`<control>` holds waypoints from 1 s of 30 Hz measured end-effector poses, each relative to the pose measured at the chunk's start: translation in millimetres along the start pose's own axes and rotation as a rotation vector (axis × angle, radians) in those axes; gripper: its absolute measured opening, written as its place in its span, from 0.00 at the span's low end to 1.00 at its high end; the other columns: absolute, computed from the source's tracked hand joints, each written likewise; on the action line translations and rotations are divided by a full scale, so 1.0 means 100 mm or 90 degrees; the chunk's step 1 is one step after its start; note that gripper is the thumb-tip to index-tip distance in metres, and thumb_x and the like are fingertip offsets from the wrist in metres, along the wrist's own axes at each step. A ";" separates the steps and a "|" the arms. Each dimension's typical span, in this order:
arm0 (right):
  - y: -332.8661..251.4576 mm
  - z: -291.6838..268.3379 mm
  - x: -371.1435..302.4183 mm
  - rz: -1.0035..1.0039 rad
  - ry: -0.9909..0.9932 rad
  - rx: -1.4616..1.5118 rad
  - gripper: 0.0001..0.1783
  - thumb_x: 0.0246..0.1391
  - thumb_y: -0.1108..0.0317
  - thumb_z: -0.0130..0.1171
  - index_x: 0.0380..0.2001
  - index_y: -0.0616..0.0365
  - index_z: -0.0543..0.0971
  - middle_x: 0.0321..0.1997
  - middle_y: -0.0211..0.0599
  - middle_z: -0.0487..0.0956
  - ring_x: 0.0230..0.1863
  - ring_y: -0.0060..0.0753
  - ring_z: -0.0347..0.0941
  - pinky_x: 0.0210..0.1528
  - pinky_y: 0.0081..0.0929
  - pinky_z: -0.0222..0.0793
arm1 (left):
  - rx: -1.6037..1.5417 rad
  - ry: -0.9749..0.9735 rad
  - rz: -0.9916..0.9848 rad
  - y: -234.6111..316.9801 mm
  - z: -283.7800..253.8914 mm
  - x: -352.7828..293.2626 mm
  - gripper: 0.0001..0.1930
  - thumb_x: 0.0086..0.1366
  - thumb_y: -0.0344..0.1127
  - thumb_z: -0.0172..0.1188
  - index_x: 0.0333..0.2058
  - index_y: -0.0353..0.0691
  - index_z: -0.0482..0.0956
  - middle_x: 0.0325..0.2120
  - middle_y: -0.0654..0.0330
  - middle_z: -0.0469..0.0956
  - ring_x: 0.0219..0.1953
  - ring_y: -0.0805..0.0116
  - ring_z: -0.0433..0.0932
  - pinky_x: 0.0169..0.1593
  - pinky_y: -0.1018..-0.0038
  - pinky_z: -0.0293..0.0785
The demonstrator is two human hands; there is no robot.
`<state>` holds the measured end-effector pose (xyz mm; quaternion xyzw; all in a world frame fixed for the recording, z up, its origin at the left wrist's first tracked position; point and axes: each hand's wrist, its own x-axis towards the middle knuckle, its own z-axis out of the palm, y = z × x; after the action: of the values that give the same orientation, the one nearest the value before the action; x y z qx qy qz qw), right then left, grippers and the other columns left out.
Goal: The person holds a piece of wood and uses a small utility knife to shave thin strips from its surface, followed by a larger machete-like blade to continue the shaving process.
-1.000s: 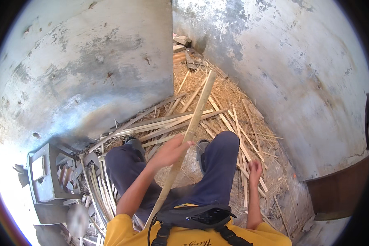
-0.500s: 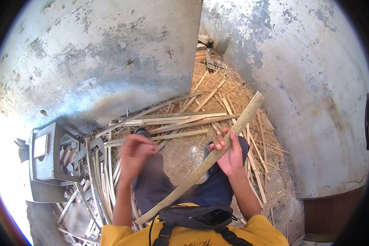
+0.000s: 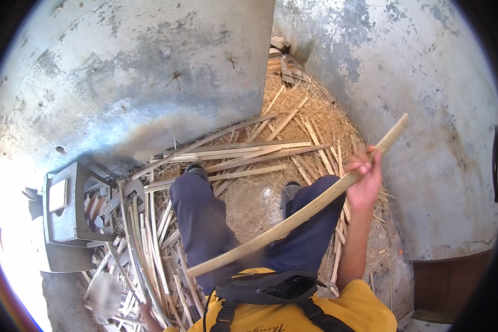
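Note:
My right hand (image 3: 364,180) grips a long, flat bamboo strip (image 3: 282,221) near its upper end, fingers wrapped over it. The strip slants across my thighs, its lower end near my left thigh and its upper end in front of the right wall. My left hand (image 3: 145,311) is at the lower left edge, low among a bundle of loose bamboo strips (image 3: 149,243). Only a small part of it shows there, and its fingers are hidden, so what it touches cannot be made out.
More strips (image 3: 249,152) lie crossed beyond my feet on straw-like shavings (image 3: 321,110). At left stands a grey box-like frame (image 3: 66,205) beside scraps. Plastered walls (image 3: 149,72) rise ahead and at right (image 3: 426,166). A brown panel (image 3: 451,285) sits low at right.
My right hand has moved right with the bamboo strip, which now lies at a flatter slant. My left hand has dropped from above my left knee to the strips at the lower left.

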<state>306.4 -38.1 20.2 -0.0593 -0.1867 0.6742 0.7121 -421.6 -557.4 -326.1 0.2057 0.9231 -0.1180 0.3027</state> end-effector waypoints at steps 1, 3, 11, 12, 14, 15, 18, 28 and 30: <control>-0.15 0.01 0.03 -0.031 -0.008 -0.005 0.14 0.81 0.57 0.47 0.50 0.54 0.76 0.25 0.25 0.67 0.29 0.23 0.71 0.46 0.31 0.81 | -0.021 0.003 -0.007 0.08 0.23 -0.16 0.29 0.63 0.47 0.72 0.49 0.24 0.81 0.43 0.30 0.84 0.50 0.36 0.85 0.53 0.47 0.79; -0.34 0.06 0.06 -0.046 -0.009 0.018 0.14 0.81 0.57 0.47 0.50 0.56 0.76 0.25 0.26 0.66 0.30 0.23 0.69 0.48 0.31 0.79 | -0.069 0.024 -0.013 0.33 0.68 -0.51 0.29 0.62 0.47 0.72 0.49 0.24 0.81 0.43 0.30 0.84 0.50 0.36 0.85 0.53 0.47 0.79; -0.50 0.01 0.06 -0.071 -0.025 0.028 0.13 0.81 0.61 0.47 0.50 0.59 0.76 0.29 0.28 0.64 0.32 0.23 0.63 0.51 0.30 0.75 | -0.143 0.139 0.009 1.03 1.50 -1.35 0.28 0.62 0.46 0.72 0.49 0.23 0.81 0.43 0.30 0.84 0.50 0.36 0.85 0.53 0.47 0.79; -0.50 0.02 0.06 -0.070 -0.027 0.030 0.13 0.81 0.61 0.47 0.50 0.60 0.76 0.29 0.28 0.64 0.32 0.23 0.63 0.51 0.30 0.75 | -0.144 0.147 0.013 1.06 1.51 -1.35 0.28 0.62 0.46 0.72 0.49 0.23 0.81 0.43 0.30 0.84 0.50 0.36 0.85 0.53 0.47 0.79; -0.49 0.04 0.04 -0.073 -0.029 0.029 0.13 0.81 0.61 0.47 0.50 0.60 0.76 0.29 0.28 0.64 0.32 0.23 0.63 0.51 0.30 0.75 | -0.148 0.159 0.021 1.06 1.52 -1.35 0.28 0.62 0.46 0.72 0.49 0.23 0.81 0.43 0.30 0.84 0.50 0.36 0.85 0.53 0.47 0.79; -0.49 0.06 0.03 -0.077 -0.029 0.027 0.14 0.81 0.61 0.47 0.50 0.60 0.76 0.29 0.28 0.64 0.32 0.23 0.63 0.51 0.29 0.75 | -0.149 0.164 0.027 1.04 1.51 -1.33 0.28 0.62 0.46 0.72 0.49 0.23 0.81 0.42 0.30 0.84 0.50 0.36 0.85 0.53 0.47 0.79; -0.53 0.06 0.02 -0.083 -0.026 0.011 0.14 0.81 0.61 0.48 0.50 0.60 0.76 0.29 0.27 0.64 0.32 0.23 0.63 0.51 0.29 0.75 | -0.147 0.172 0.031 1.06 1.56 -1.30 0.28 0.62 0.46 0.72 0.49 0.23 0.81 0.42 0.30 0.85 0.49 0.37 0.85 0.53 0.47 0.79; -0.47 0.12 -0.02 -0.079 -0.004 0.012 0.13 0.79 0.59 0.52 0.49 0.58 0.78 0.28 0.29 0.67 0.32 0.25 0.66 0.49 0.29 0.77 | -0.136 0.221 0.085 1.24 1.46 -1.04 0.28 0.62 0.45 0.72 0.49 0.23 0.81 0.42 0.31 0.85 0.49 0.37 0.86 0.53 0.47 0.79; -0.43 0.12 -0.03 -0.081 0.007 0.006 0.13 0.79 0.59 0.53 0.49 0.58 0.78 0.28 0.29 0.67 0.32 0.25 0.66 0.49 0.30 0.77 | -0.135 0.227 0.096 1.27 1.45 -0.98 0.28 0.62 0.45 0.72 0.49 0.23 0.82 0.42 0.31 0.85 0.49 0.37 0.86 0.53 0.47 0.79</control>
<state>342.7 -46.3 45.3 -0.0480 -0.1831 0.6281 0.7548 -219.0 -523.9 -392.7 0.2584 0.9513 0.0411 0.1628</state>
